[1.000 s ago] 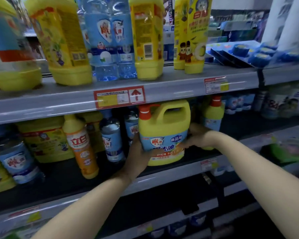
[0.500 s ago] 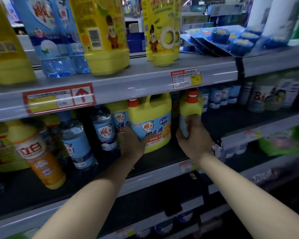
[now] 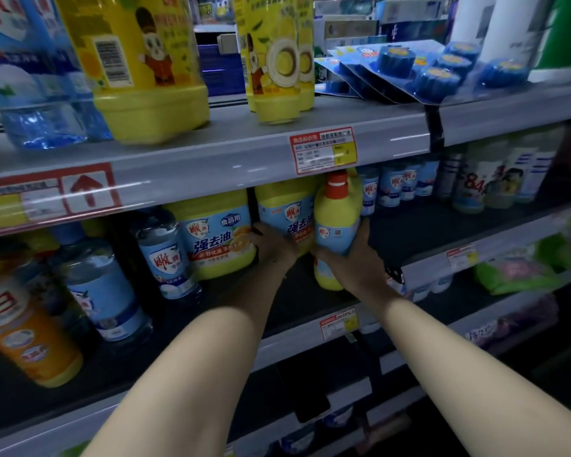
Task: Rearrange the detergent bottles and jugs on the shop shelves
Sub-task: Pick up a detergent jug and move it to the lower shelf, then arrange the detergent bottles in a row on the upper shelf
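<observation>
On the dark middle shelf (image 3: 310, 301) stand two yellow jugs with blue labels. My left hand (image 3: 271, 250) lies between them and holds the lower left side of the right-hand jug (image 3: 285, 216); its fingertips are hidden. The left-hand jug (image 3: 216, 232) stands free just beside that hand. My right hand (image 3: 355, 260) grips a yellow bottle with a red cap (image 3: 335, 222) round its blue label, right next to the held jug and near the shelf's front.
Clear blue bottles (image 3: 165, 258) and an orange bottle (image 3: 23, 328) fill the shelf to the left. Small blue-labelled bottles (image 3: 393, 186) and white bottles (image 3: 482, 179) stand at the back right. The grey upper shelf (image 3: 211, 159) carries tall yellow bottles and blue blister packs (image 3: 409, 70) overhead.
My left hand left the left side of the labelled jug and now sits to its right, on the second jug. My right hand has kept the red-capped bottle and brought it closer to the front.
</observation>
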`<action>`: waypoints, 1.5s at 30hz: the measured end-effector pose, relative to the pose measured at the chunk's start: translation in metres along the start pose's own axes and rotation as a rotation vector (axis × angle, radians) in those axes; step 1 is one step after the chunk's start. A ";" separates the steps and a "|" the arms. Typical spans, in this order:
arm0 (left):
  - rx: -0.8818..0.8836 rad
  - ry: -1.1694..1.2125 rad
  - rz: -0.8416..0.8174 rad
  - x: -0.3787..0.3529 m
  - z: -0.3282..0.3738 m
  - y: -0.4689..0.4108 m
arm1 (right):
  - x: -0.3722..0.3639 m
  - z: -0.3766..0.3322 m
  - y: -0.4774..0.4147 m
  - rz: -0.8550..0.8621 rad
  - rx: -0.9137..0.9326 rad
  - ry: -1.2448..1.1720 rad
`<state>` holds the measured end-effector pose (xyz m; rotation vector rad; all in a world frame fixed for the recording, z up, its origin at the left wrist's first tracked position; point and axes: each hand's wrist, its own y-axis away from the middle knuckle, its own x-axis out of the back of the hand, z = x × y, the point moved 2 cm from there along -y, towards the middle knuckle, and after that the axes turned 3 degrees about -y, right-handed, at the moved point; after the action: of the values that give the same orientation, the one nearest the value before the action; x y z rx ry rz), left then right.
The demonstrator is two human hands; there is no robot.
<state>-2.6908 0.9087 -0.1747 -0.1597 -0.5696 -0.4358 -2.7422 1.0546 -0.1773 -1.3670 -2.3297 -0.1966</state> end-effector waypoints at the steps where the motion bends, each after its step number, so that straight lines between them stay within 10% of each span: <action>1: -0.037 0.031 -0.023 0.001 -0.002 -0.002 | -0.004 -0.001 -0.001 -0.003 0.017 -0.030; 10: -0.403 -0.189 -0.183 0.049 -0.035 -0.001 | -0.044 -0.009 0.001 -0.192 0.050 0.044; 14: -0.498 -0.321 -0.186 0.080 -0.039 0.010 | -0.026 -0.032 0.016 -0.298 0.017 0.476; 18: -0.593 -0.472 -0.172 0.122 -0.037 0.039 | -0.026 -0.095 0.058 -0.305 0.441 0.730; 29: -0.553 -0.795 0.258 0.328 -0.055 0.164 | -0.085 -0.232 0.173 -0.530 1.357 0.264; 45: -0.435 -0.666 0.629 0.573 -0.101 0.173 | -0.210 -0.396 0.241 -0.253 1.191 0.002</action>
<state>-2.1331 0.8347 0.0532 -0.8972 -1.0248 0.1342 -2.3312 0.8774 0.0655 -0.4569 -1.9507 0.9566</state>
